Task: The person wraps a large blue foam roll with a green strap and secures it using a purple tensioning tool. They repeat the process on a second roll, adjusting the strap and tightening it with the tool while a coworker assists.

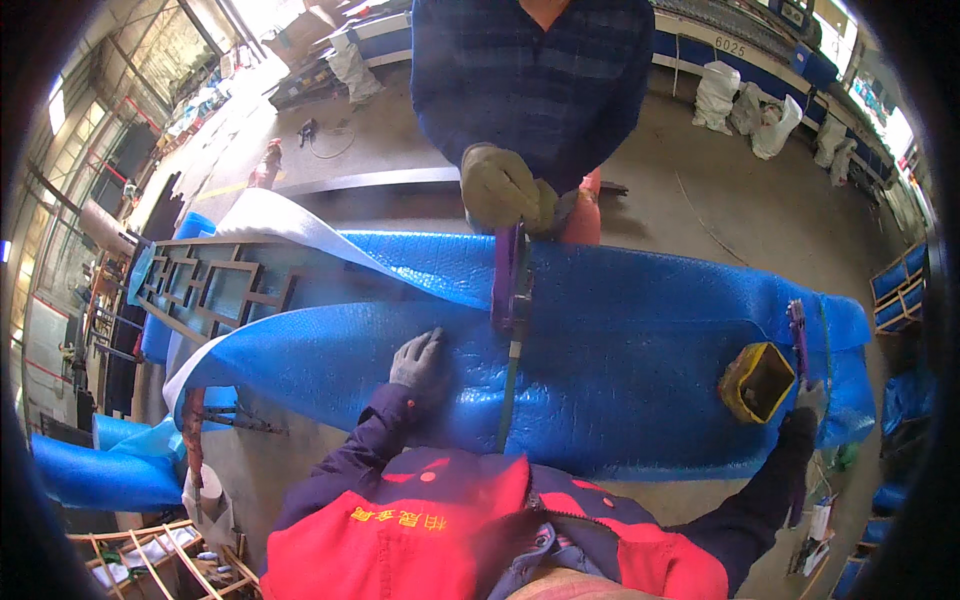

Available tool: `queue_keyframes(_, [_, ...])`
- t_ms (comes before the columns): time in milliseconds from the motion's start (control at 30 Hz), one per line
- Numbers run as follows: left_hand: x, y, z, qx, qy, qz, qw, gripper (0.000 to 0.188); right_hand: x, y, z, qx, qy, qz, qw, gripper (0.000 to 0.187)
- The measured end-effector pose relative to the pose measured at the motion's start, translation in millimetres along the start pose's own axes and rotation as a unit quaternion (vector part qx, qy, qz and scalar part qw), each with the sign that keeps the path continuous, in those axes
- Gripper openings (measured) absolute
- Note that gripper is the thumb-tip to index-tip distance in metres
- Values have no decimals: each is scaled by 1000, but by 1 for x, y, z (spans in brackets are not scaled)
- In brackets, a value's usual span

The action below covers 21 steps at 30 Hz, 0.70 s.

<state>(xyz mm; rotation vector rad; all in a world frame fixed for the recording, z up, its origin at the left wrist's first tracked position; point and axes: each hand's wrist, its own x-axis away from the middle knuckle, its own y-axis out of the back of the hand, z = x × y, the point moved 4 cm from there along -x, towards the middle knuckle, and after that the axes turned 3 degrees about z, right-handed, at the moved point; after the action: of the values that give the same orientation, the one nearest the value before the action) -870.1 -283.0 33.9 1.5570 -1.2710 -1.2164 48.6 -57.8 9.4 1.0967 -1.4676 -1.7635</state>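
Note:
Blue foam wrap (620,400) covers a long bundle in front of me, its left end folded open over a dark metal lattice frame (230,285). My left hand (415,362), in a grey glove, lies flat on the wrap with its fingers stretched. At the bundle's right end, my gloved right hand (812,398) is closed at the lower end of a purple strapping tool (798,335); its fingers show only in part. A green strap (826,330) runs beside that tool. Left of my right hand stands an open yellow-rimmed container (735,385) on the wrap.
Across the bundle, a co-worker's gloved hand (500,187) holds another purple strapping tool (508,275) over a second green strap (510,395). White sacks (717,97) stand by a long machine (690,50) behind. Blue foam rolls (100,470) and a wooden crate (150,560) are at lower left.

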Motion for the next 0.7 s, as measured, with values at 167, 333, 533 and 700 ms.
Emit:
queue_keyframes(167, [4,7,3,44,-29,-14,999,66,1,97,-7,34,-46,35,998,44])
queue_keyframes(333, [-24,65,-3,255,28,-44,966,74,88,211,-3,-87,-50,-79,992,43])
queue_keyframes(533, [-100,157,-82,408,-74,-32,910,57,188,333,10,13,144,-432,890,43])
queue_keyframes(700, [-145,207,-228,579,-251,94,770,69,265,382,69,-5,219,-477,851,44])
